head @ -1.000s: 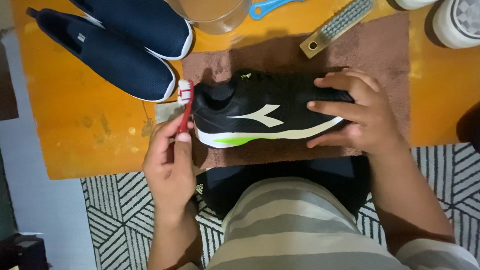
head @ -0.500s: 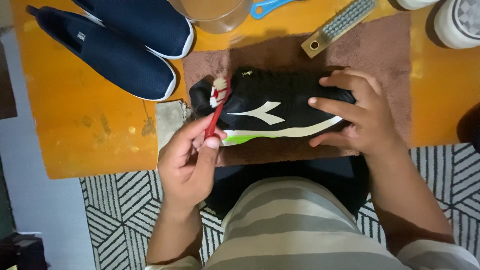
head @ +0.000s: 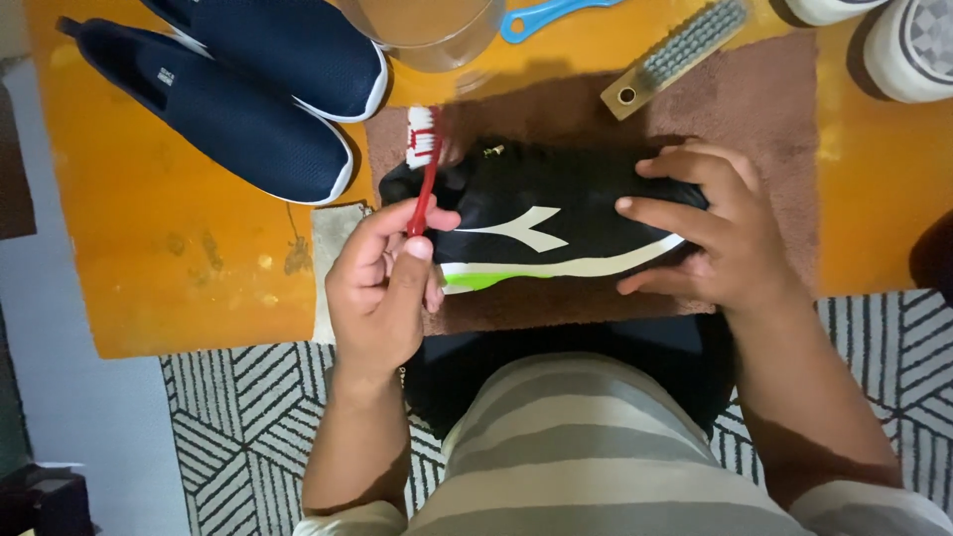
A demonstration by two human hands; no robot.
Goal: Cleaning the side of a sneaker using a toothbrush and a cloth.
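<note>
- A red toothbrush [head: 425,174] is gripped by the left hand [head: 382,288], bristles at the toe.
- The black sneaker [head: 541,223] (on a brown towel [head: 754,119]) is clasped by the right hand [head: 720,238] at three o'clock.
- Scrubbing appears underway; firm steadying seems called for.

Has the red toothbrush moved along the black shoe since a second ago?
Yes. The red toothbrush in the left hand moved up and across the black shoe, toward the glass bowl.

The only label in view is a small white tag [head: 166,75], rectangular and slightly tilted, sewn by the opening of the nearer navy slip-on shoe [head: 213,114] in the upper left of the frame. Its print is too small to make out. No packages, signs or screens show anywhere.
</note>
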